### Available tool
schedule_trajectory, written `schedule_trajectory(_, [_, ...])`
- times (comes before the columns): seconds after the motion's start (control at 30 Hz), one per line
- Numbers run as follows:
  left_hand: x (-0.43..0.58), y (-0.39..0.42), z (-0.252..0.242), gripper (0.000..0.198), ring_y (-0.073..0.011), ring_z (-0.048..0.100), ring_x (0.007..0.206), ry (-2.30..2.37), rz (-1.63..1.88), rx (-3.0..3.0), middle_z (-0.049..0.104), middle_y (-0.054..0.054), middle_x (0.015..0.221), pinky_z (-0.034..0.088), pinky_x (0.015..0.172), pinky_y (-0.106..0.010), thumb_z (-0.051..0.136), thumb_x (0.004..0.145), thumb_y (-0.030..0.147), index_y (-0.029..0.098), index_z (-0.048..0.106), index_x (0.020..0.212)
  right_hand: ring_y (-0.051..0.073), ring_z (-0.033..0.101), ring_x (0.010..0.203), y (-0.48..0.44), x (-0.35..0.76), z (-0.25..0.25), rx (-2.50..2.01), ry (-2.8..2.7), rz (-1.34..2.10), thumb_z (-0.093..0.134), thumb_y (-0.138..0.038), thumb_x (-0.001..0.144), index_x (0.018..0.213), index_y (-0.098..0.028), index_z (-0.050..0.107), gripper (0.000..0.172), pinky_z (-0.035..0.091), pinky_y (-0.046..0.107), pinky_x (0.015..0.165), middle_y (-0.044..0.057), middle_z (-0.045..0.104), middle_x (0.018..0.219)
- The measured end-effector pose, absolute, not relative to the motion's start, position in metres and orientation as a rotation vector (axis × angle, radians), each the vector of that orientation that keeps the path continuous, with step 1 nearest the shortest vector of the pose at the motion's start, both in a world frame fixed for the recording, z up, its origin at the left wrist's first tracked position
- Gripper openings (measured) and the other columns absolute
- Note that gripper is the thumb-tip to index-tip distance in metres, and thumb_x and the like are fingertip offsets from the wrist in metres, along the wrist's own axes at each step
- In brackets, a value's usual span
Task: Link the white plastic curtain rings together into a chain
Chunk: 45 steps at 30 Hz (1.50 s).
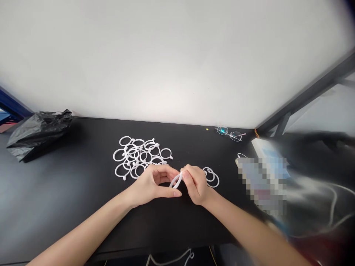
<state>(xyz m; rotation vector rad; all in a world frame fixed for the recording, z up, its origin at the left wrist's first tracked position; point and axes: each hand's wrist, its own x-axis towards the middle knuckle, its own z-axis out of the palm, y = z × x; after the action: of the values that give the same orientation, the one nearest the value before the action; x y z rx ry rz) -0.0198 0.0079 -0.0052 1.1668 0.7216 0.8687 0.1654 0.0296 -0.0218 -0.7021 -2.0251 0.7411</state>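
Observation:
A white plastic ring (175, 180) is held up between my two hands, seen at a slant. My right hand (195, 184) pinches its top end between thumb and curled fingers. Around its lower left side curves my left hand (154, 184), thumb below and fingers behind; their exact contact with the ring is partly hidden. Just beyond my left hand lies a loose pile of similar white rings (144, 156), many with a small knob on the rim. Beside my right wrist, a small group of white rings (213, 180) overlaps, partly covered by the hand.
The black table (91, 159) meets a pale wall behind. A black plastic bag (41, 131) lies at the far left. Eyeglasses (229, 133) rest near the wall, by a small yellow bit (207, 129). At right are a white box (262, 149), a blurred-out item and cables (332, 203).

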Motion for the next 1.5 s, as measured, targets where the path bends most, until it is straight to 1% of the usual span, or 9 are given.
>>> schedule_trajectory(0.2, [-0.018, 0.008, -0.006, 0.030, -0.0174, 0.064, 0.088, 0.716, 0.834, 1.147, 0.069, -0.002, 0.090, 0.055, 0.085, -0.036, 0.083, 0.069, 0.021, 0.020, 0.070, 0.096, 0.010, 0.033, 0.045, 0.030, 0.165, -0.026, -0.651, -1.989, 0.778, 0.031, -0.026, 0.100, 0.068, -0.022, 0.035, 0.033, 0.031, 0.026, 0.048, -0.004, 0.036, 0.056])
schedule_trajectory(0.33, [-0.027, 0.014, 0.000, 0.032, -0.0171, 0.063, 0.090, 0.748, 0.910, 1.288, 0.068, -0.003, 0.097, 0.053, 0.091, -0.036, 0.081, 0.071, 0.023, 0.021, 0.070, 0.101, 0.009, 0.033, 0.045, 0.034, 0.166, -0.022, -0.748, -1.925, 0.764, 0.031, -0.031, 0.101, 0.066, -0.022, 0.035, 0.036, 0.029, 0.026, 0.047, -0.005, 0.033, 0.054])
schedule_trajectory(0.53, [-0.049, 0.027, 0.005, 0.037, -0.0218, 0.060, 0.093, 1.318, 1.157, 1.760, 0.064, -0.006, 0.097, 0.050, 0.087, -0.039, 0.077, 0.074, 0.038, 0.021, 0.068, 0.106, 0.009, 0.042, 0.048, 0.058, 0.193, 0.022, -1.129, -1.923, 0.796, 0.046, -0.043, 0.096, 0.070, -0.020, 0.048, 0.035, 0.033, 0.024, 0.049, -0.005, 0.041, 0.053])
schedule_trajectory(0.7, [-0.049, 0.033, -0.007, 0.035, -0.0262, 0.057, 0.102, 1.576, 0.985, 2.079, 0.064, -0.007, 0.106, 0.047, 0.090, -0.044, 0.066, 0.082, 0.042, 0.022, 0.065, 0.111, 0.012, 0.054, 0.062, 0.058, 0.236, 0.054, -1.578, -2.195, 0.912, 0.057, -0.044, 0.088, 0.094, -0.025, 0.057, 0.020, 0.041, 0.025, 0.056, -0.002, 0.060, 0.079])
schedule_trajectory(0.9, [-0.051, 0.034, -0.022, 0.031, -0.0270, 0.055, 0.099, 1.688, 0.881, 2.287, 0.064, -0.007, 0.103, 0.038, 0.099, -0.052, 0.062, 0.086, 0.037, 0.020, 0.063, 0.111, 0.016, 0.059, 0.070, 0.017, 0.257, 0.033, -1.949, -2.264, 0.762, 0.063, -0.048, 0.080, 0.112, -0.030, 0.052, 0.039, 0.046, 0.031, 0.064, 0.001, 0.058, 0.102])
schedule_trajectory(1.03, [-0.051, 0.033, -0.024, 0.031, -0.0268, 0.054, 0.098, 1.725, 0.855, 2.367, 0.063, -0.008, 0.102, 0.036, 0.100, -0.054, 0.059, 0.088, 0.037, 0.021, 0.063, 0.113, 0.013, 0.058, 0.069, 0.010, 0.239, 0.018, -1.834, -2.285, 0.816, 0.055, -0.037, 0.088, 0.107, -0.028, 0.053, 0.021, 0.048, 0.031, 0.070, 0.000, 0.054, 0.101])
schedule_trajectory(1.23, [-0.050, 0.030, -0.022, 0.027, -0.0254, 0.053, 0.095, 1.757, 0.825, 2.495, 0.060, -0.009, 0.102, 0.036, 0.100, -0.054, 0.057, 0.091, 0.039, 0.019, 0.066, 0.107, 0.015, 0.058, 0.073, 0.031, 0.206, 0.020, -1.679, -2.429, 0.699, 0.056, -0.034, 0.089, 0.110, -0.024, 0.058, 0.023, 0.046, 0.031, 0.067, 0.003, 0.055, 0.102])
schedule_trajectory(1.4, [-0.044, 0.024, -0.011, 0.026, -0.0255, 0.053, 0.103, 1.714, 0.937, 2.538, 0.059, -0.011, 0.112, 0.029, 0.107, -0.057, 0.054, 0.094, 0.034, 0.017, 0.062, 0.110, 0.013, 0.055, 0.067, 0.047, 0.205, 0.023, -1.568, -2.416, 0.770, 0.053, -0.040, 0.091, 0.086, -0.023, 0.063, 0.020, 0.042, 0.027, 0.061, 0.000, 0.056, 0.085])
schedule_trajectory(1.5, [-0.038, 0.020, -0.005, 0.021, -0.0240, 0.053, 0.104, 1.634, 1.012, 2.547, 0.060, -0.010, 0.111, 0.027, 0.109, -0.057, 0.054, 0.094, 0.027, 0.017, 0.062, 0.110, 0.013, 0.054, 0.066, 0.049, 0.209, 0.022, -1.534, -2.436, 0.788, 0.055, -0.036, 0.091, 0.086, -0.023, 0.061, 0.015, 0.040, 0.026, 0.059, -0.001, 0.056, 0.083])
